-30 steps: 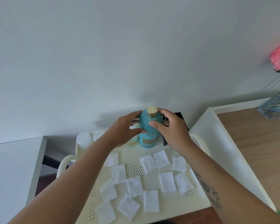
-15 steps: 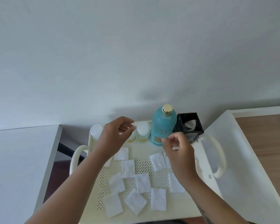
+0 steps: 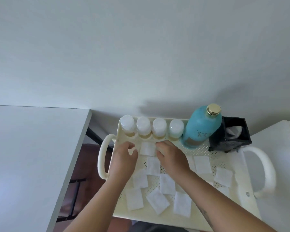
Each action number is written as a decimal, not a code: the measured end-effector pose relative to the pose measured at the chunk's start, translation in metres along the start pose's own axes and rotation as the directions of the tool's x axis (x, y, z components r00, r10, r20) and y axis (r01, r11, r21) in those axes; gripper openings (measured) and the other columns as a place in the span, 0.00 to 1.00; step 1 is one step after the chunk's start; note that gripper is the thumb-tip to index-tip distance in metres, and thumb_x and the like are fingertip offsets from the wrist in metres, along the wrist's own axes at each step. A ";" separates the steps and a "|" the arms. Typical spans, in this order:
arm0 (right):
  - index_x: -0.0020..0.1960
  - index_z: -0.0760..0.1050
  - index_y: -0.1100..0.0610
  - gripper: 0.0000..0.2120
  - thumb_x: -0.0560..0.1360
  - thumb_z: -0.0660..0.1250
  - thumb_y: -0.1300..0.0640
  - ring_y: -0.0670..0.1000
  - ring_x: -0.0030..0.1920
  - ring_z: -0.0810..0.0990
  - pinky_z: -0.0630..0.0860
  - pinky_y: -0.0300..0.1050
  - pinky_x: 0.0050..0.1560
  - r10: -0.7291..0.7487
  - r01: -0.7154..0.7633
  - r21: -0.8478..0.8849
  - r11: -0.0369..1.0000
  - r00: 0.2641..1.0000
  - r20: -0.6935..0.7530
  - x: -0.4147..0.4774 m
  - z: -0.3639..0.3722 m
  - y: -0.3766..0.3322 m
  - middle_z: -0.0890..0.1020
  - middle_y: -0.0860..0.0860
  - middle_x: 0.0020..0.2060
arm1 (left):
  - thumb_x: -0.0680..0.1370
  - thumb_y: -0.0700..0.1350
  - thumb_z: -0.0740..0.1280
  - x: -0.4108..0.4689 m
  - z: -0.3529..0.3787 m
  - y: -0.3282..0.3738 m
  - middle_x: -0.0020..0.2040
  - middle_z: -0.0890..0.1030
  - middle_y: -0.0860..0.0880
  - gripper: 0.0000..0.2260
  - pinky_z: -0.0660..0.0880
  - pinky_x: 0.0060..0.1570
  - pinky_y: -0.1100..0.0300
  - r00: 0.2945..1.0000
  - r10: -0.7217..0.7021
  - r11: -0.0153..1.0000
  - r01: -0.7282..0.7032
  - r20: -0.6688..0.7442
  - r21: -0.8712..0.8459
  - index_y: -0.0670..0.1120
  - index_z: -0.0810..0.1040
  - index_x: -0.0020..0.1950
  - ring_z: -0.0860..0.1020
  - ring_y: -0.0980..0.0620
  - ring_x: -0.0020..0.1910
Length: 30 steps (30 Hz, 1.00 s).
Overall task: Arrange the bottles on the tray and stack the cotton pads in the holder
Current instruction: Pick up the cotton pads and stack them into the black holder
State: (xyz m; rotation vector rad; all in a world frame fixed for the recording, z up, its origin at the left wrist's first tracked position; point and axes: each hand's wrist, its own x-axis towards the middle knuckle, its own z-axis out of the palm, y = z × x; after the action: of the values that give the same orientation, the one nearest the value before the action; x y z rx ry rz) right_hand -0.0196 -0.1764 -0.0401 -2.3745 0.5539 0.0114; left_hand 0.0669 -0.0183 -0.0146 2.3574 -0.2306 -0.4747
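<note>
Both hands dropped from teal bottle (image 3: 201, 127) to cotton pad (image 3: 147, 149) just before small bottles (image 3: 151, 127). Left hand (image 3: 124, 158), right hand (image 3: 171, 155) flank pad, fingers apart, nothing pinched. Pad light, soft, floppy; pinch edge. Holder (image 3: 231, 136) right of teal bottle.

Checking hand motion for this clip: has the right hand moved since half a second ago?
Yes. The right hand has gone leftward across the tray, away from the teal bottle, to the cotton pad below the small bottles.
</note>
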 end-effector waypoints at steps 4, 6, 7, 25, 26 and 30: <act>0.66 0.72 0.53 0.15 0.80 0.57 0.54 0.57 0.52 0.80 0.78 0.51 0.46 -0.060 0.073 -0.157 0.985 0.994 0.088 0.013 0.016 -0.005 0.73 0.47 0.66 | 0.81 0.46 0.62 0.001 0.013 -0.008 0.69 0.73 0.52 0.16 0.74 0.55 0.57 1.000 0.001 0.978 0.003 -0.017 0.207 0.46 0.72 0.69 0.77 0.49 0.60; 0.66 0.72 0.53 0.15 0.81 0.57 0.54 0.58 0.51 0.81 0.78 0.51 0.46 -0.064 0.092 -0.227 0.970 0.990 0.125 0.017 0.020 -0.006 0.70 0.47 0.69 | 0.82 0.46 0.59 0.003 0.017 -0.009 0.71 0.71 0.50 0.16 0.73 0.56 0.55 1.000 -0.013 0.949 0.016 -0.013 0.314 0.45 0.70 0.70 0.76 0.48 0.63; 0.65 0.72 0.53 0.15 0.81 0.57 0.54 0.58 0.50 0.81 0.78 0.51 0.45 -0.063 0.095 -0.249 0.964 0.989 0.132 0.019 0.021 -0.006 0.71 0.48 0.69 | 0.83 0.46 0.59 0.005 0.018 -0.011 0.71 0.70 0.49 0.16 0.73 0.58 0.55 1.000 -0.019 0.935 0.022 -0.013 0.355 0.44 0.70 0.69 0.75 0.47 0.64; 0.63 0.72 0.53 0.14 0.80 0.59 0.50 0.54 0.45 0.80 0.75 0.45 0.39 0.025 -0.014 -0.226 0.974 0.999 0.047 0.008 0.021 0.013 0.74 0.48 0.57 | 0.81 0.49 0.61 0.007 0.030 -0.010 0.57 0.74 0.49 0.11 0.77 0.41 0.53 0.988 -0.148 0.952 0.156 -0.053 0.262 0.46 0.72 0.61 0.75 0.50 0.42; 0.62 0.72 0.54 0.14 0.80 0.60 0.50 0.54 0.45 0.80 0.74 0.45 0.39 0.039 -0.028 -0.217 0.976 0.998 0.047 0.011 0.022 0.010 0.74 0.49 0.57 | 0.81 0.48 0.61 0.010 0.030 -0.010 0.57 0.74 0.49 0.11 0.76 0.42 0.53 0.985 -0.161 0.954 0.170 -0.057 0.248 0.45 0.72 0.61 0.74 0.50 0.42; 0.61 0.71 0.53 0.13 0.78 0.63 0.51 0.54 0.48 0.79 0.70 0.44 0.40 0.125 -0.117 -0.140 0.983 0.991 0.055 0.017 0.026 0.007 0.73 0.50 0.56 | 0.80 0.48 0.63 0.016 0.033 -0.012 0.58 0.75 0.49 0.12 0.76 0.43 0.53 0.973 -0.223 0.949 0.229 -0.052 0.215 0.47 0.71 0.63 0.74 0.51 0.45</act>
State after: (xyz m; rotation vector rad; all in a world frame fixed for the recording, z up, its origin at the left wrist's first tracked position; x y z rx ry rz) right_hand -0.0033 -0.1715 -0.0667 -2.4590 0.6859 0.1836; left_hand 0.0683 -0.0349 -0.0493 2.6204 0.0025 -0.5496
